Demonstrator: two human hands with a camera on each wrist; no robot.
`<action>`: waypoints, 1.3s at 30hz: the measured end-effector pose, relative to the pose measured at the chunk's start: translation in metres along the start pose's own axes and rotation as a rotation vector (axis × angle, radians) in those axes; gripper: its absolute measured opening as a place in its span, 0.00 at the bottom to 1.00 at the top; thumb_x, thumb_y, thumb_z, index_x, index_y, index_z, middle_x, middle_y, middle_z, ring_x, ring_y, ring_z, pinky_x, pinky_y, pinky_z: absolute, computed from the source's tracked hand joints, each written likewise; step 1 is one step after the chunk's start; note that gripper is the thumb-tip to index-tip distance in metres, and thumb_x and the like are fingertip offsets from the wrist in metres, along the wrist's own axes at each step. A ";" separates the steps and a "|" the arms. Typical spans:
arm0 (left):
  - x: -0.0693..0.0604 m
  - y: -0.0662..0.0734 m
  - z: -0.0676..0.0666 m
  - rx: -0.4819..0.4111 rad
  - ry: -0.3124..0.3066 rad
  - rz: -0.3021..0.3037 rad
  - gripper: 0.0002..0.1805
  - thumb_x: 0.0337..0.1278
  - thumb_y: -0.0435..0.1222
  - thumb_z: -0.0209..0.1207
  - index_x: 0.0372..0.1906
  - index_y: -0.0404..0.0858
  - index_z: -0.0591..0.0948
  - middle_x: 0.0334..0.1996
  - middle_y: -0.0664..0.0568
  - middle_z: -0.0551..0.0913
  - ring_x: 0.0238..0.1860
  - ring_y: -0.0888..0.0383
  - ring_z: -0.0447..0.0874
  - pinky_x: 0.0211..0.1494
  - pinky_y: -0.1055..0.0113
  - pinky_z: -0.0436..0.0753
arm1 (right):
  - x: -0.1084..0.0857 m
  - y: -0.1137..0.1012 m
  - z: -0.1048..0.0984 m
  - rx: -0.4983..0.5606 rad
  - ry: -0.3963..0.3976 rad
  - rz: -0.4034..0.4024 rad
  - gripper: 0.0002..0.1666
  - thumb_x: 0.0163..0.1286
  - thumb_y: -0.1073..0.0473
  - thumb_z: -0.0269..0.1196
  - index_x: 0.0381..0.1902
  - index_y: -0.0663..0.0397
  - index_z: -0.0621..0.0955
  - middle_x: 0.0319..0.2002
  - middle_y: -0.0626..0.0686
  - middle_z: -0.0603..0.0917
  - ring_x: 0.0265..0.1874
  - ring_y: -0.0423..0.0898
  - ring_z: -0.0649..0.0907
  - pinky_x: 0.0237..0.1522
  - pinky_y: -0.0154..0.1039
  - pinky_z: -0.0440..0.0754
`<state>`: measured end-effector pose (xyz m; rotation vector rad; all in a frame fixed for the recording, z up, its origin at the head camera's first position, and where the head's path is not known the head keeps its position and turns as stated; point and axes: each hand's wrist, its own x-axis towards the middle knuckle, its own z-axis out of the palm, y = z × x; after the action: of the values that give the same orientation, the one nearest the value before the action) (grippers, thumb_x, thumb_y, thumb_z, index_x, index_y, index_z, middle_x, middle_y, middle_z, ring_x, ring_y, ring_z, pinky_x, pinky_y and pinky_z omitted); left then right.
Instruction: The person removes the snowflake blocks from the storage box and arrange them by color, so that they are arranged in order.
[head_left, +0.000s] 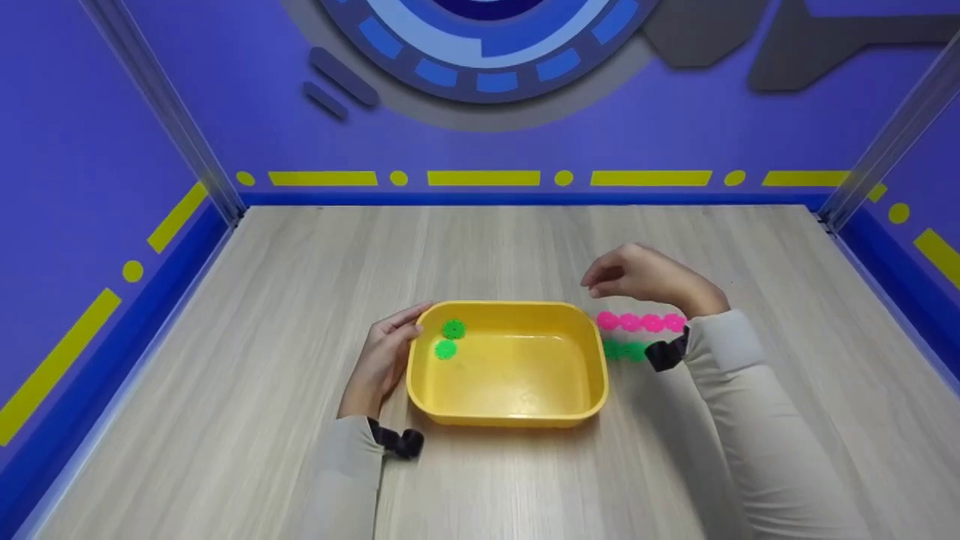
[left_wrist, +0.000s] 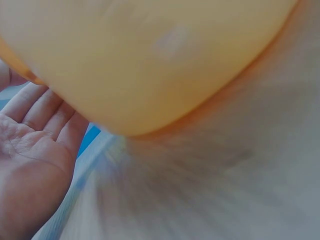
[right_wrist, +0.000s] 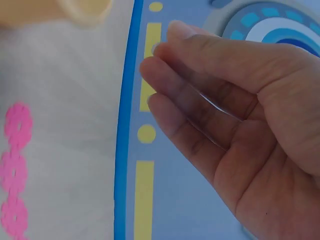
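A yellow plastic bin [head_left: 510,420] stands on the table. My left hand [head_left: 381,356] holds its left side, the thumb at the rim and the fingers along the outer wall; the left wrist view shows the palm [left_wrist: 35,150] beside the bin's wall [left_wrist: 150,65]. Two green notched discs [head_left: 445,349] lie inside the bin near its left end. Beyond the bin's back right corner, my right hand [head_left: 637,277] hovers with loosely bent fingers [right_wrist: 175,120] and nothing visible between them. Below it lies a row of pink notched discs [head_left: 630,322], also in the right wrist view [right_wrist: 14,172].
Green notched discs [head_left: 624,350] sit right of the bin, partly hidden by the black wrist camera [head_left: 666,352]. The wooden tabletop [head_left: 262,337] is bounded by blue panels [head_left: 480,150] with yellow marks at the back and both sides.
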<state>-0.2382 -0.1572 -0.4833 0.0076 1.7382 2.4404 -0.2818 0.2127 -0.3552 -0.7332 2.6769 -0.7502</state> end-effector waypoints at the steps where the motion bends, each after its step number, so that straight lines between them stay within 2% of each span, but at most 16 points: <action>1: 0.000 0.000 0.000 -0.002 0.000 0.000 0.26 0.57 0.23 0.48 0.63 0.26 0.71 0.64 0.39 0.72 0.61 0.55 0.75 0.61 0.67 0.78 | 0.002 -0.003 0.001 0.004 -0.003 -0.004 0.11 0.65 0.60 0.64 0.44 0.52 0.86 0.41 0.53 0.88 0.38 0.49 0.85 0.45 0.43 0.86; 10: 0.000 0.000 0.001 -0.013 0.001 0.008 0.26 0.56 0.22 0.48 0.63 0.25 0.71 0.64 0.38 0.72 0.61 0.55 0.74 0.61 0.68 0.78 | 0.019 -0.031 0.017 0.044 0.004 -0.064 0.12 0.65 0.60 0.64 0.45 0.51 0.86 0.43 0.53 0.88 0.40 0.50 0.86 0.47 0.43 0.85; 18: 0.001 -0.001 0.000 -0.014 0.010 0.004 0.26 0.56 0.23 0.49 0.63 0.25 0.71 0.63 0.38 0.73 0.57 0.56 0.77 0.58 0.68 0.80 | 0.036 -0.053 0.034 0.039 -0.030 -0.134 0.13 0.66 0.60 0.63 0.47 0.53 0.85 0.42 0.52 0.88 0.41 0.46 0.86 0.48 0.42 0.85; 23: 0.001 0.000 0.000 -0.010 0.011 0.003 0.26 0.56 0.22 0.48 0.63 0.25 0.71 0.64 0.38 0.72 0.60 0.56 0.76 0.59 0.68 0.79 | 0.045 -0.060 0.046 0.023 -0.045 -0.184 0.14 0.65 0.60 0.63 0.48 0.57 0.85 0.42 0.53 0.88 0.41 0.46 0.86 0.48 0.41 0.85; 29: 0.002 0.000 0.001 -0.009 0.017 0.006 0.26 0.57 0.22 0.49 0.63 0.25 0.71 0.65 0.38 0.72 0.61 0.56 0.74 0.61 0.67 0.78 | 0.055 -0.066 0.060 0.061 -0.097 -0.147 0.16 0.66 0.61 0.63 0.51 0.57 0.84 0.46 0.54 0.87 0.43 0.46 0.86 0.50 0.40 0.84; 39: 0.001 0.000 0.000 -0.004 0.019 0.000 0.26 0.56 0.22 0.49 0.63 0.26 0.71 0.65 0.39 0.71 0.62 0.56 0.73 0.60 0.69 0.78 | 0.068 -0.077 0.084 0.067 -0.160 -0.213 0.20 0.64 0.63 0.64 0.54 0.63 0.81 0.50 0.60 0.85 0.49 0.50 0.85 0.52 0.42 0.83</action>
<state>-0.2393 -0.1567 -0.4835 -0.0161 1.7406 2.4522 -0.2763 0.0846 -0.3911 -1.0270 2.4448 -0.7919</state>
